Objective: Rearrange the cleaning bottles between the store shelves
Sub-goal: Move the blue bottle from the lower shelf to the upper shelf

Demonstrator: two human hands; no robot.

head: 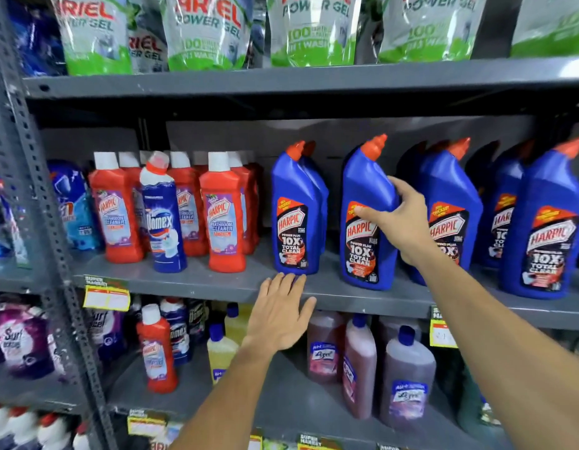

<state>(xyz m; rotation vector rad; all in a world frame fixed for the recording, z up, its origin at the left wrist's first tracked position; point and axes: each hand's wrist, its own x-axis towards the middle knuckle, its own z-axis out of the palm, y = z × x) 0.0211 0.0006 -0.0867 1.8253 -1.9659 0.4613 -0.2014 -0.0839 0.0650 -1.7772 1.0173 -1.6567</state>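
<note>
- Blue bottle (367, 216) stands upright on the middle shelf (190, 280), right hand (400, 219) wrapped around its side above the label.
- Likely full: heavy, rigid plastic, glossy and a bit slick. Grip the waist, not the angled red cap.
- Left hand (281, 315) open, fingers splayed, resting at the shelf edge just below the neighbouring blue bottle (294, 212).
- Grey metal shelving, crowded; red bottles (225, 216) left of the left hand, more blue ones right of the right.

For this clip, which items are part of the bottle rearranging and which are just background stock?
In play: right hand gripping a blue red-capped Harpic bottle; left hand open at the grey metal middle shelf.

Background: green-white Ariel pouches; purple Surf pouch; yellow price tag.
</note>
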